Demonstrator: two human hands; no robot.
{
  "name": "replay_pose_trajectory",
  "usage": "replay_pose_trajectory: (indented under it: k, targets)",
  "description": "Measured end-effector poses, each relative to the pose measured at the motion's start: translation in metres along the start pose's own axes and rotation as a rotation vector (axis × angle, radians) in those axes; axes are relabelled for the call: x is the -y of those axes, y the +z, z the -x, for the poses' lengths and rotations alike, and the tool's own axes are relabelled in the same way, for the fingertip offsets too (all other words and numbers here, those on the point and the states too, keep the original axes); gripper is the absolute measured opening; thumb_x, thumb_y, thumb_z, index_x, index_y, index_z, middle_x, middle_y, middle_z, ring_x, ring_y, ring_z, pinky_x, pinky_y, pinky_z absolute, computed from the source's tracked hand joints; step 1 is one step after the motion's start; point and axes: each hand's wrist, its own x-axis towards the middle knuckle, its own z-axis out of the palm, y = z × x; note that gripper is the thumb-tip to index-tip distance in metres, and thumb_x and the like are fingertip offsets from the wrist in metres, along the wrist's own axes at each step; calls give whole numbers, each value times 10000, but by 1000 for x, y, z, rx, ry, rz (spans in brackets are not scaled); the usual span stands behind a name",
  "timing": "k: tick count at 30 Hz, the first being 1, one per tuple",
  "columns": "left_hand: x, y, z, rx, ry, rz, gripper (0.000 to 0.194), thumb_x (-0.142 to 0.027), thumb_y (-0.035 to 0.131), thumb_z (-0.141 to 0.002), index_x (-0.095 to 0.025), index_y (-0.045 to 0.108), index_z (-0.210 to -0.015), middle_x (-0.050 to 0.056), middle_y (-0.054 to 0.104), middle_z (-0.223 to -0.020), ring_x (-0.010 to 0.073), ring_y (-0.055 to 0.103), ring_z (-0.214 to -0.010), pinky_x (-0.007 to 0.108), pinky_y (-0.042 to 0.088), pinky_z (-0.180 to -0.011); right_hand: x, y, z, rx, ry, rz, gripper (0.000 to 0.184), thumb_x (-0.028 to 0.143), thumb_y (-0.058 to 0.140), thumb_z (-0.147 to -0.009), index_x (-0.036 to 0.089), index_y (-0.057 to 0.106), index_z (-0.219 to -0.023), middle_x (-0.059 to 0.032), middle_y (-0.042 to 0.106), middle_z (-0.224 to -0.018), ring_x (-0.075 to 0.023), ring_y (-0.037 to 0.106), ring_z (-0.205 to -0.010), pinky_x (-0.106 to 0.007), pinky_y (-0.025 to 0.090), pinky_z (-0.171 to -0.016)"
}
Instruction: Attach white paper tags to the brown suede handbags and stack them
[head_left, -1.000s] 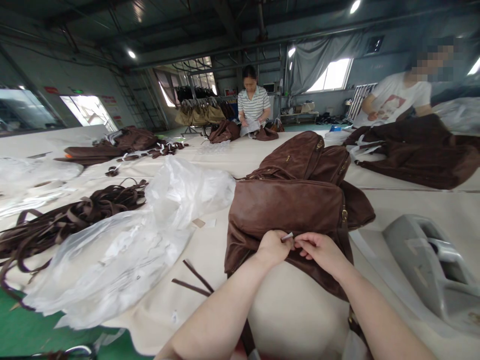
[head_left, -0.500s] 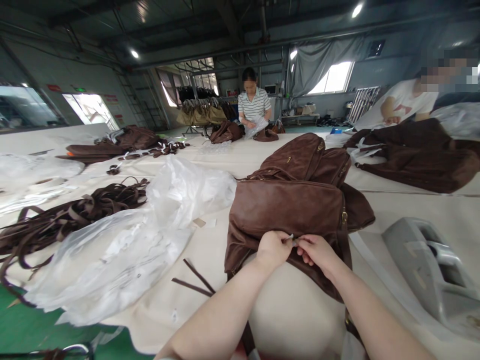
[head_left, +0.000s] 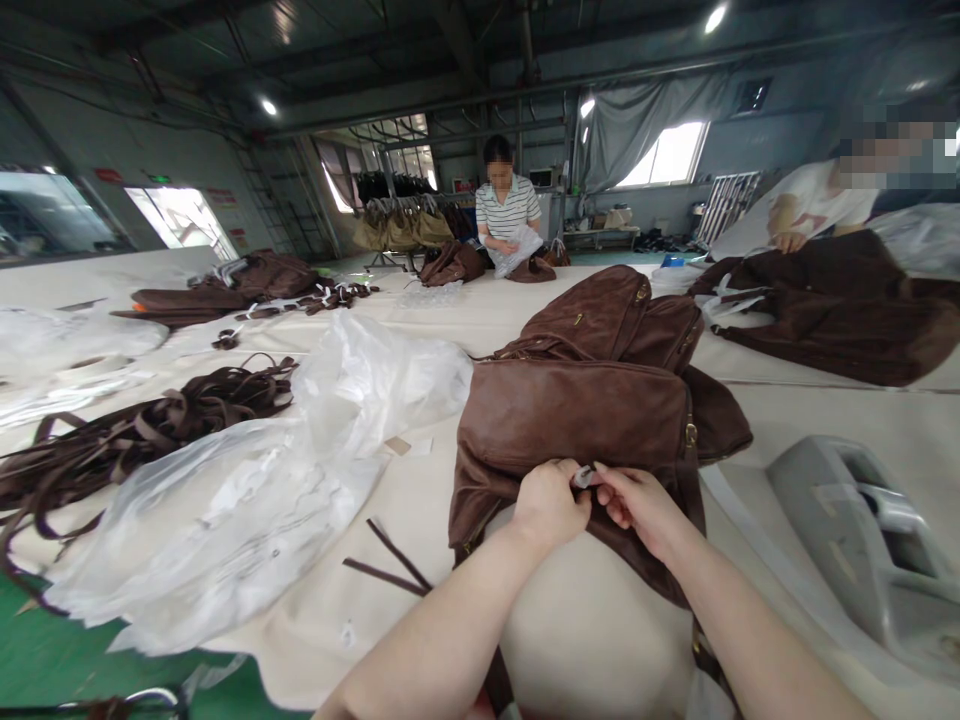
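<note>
A brown leather bag lies in front of me with brass-coloured zip pulls at its right side. At its near edge, both my hands meet over a small piece in whitish wrapping, whose kind I cannot make out. My left hand has its fingers closed around the piece's left side. From the right, my right hand pinches its other end between thumb and forefinger, the remaining fingers curled. The bag's strap hangs below my left forearm.
Crumpled clear plastic bags and a heap of brown straps cover the left side. A grey tape dispenser stands at right. More brown bags lie by a co-worker at right; another co-worker handles plastic behind.
My left hand has turned slightly and shows more of the whitish wrapped piece. My right fingers have shifted a little to the right. The bag stays nearly in place.
</note>
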Motion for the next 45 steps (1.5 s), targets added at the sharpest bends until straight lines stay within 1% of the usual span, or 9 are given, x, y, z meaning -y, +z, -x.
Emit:
replay_pose_trajectory:
  k: [5,11,15,19,24,30,33,39,45]
  targets:
    - [1,1,-3,-12,2,56,177,-277,494,-838,-197,648,-801,47,682,-842,172,592,-755,266,457,-731,0,1,0,15,-43,89,349,496,617,-744,152,591,-693,10,560,-555,-61,418,-362,-189,249,-329]
    - [2,2,-7,-71,-56,148,232,-226,461,-852,-181,684,-810,43,702,-837,159,606,-750,253,468,-744,-3,2,0,24,-35,191,252,392,550,-779,158,628,-832,27,570,-559,-73,451,-367,-190,281,-326]
    - [4,5,-9,-103,-53,201,217,-203,482,-831,-184,698,-821,31,711,-858,145,618,-759,238,478,-756,-5,2,1,-2,-39,294,215,326,489,-801,164,618,-855,30,576,-564,-76,462,-353,-188,285,-312]
    - [5,7,-11,-87,-115,287,224,-133,495,-777,-181,708,-828,18,713,-847,135,627,-765,227,493,-761,-5,2,2,11,-3,320,196,303,481,-801,169,617,-845,30,577,-559,-76,468,-353,-186,295,-316]
    - [5,8,-12,-71,-194,417,227,-112,500,-753,-172,707,-825,9,705,-826,124,624,-755,218,501,-744,-2,5,6,134,43,165,248,411,580,-768,164,607,-756,9,593,-607,-65,460,-386,-182,281,-328]
    - [2,8,-9,-78,-194,452,201,-129,506,-755,-170,696,-807,1,690,-787,113,605,-709,210,487,-689,1,9,9,97,38,-25,302,419,710,-663,154,568,-638,26,532,-570,-43,376,-381,-189,210,-338]
    - [-1,6,-6,-104,-137,413,213,-134,501,-769,-176,693,-851,1,692,-801,116,607,-711,216,490,-692,3,10,10,68,50,-132,282,359,753,-623,149,565,-630,32,508,-562,-36,358,-394,-187,193,-351]
    - [-4,2,-3,-153,35,307,291,-96,482,-787,-188,697,-960,30,701,-977,151,622,-934,252,481,-888,4,11,12,46,33,-260,271,346,763,-620,142,597,-683,19,522,-583,-39,353,-410,-193,193,-358]
    - [-6,-1,-3,-166,89,352,303,-75,468,-803,-198,710,-938,23,703,-937,145,623,-903,263,483,-893,4,12,13,39,38,-319,236,312,760,-632,146,600,-682,17,532,-579,-39,343,-403,-189,186,-344]
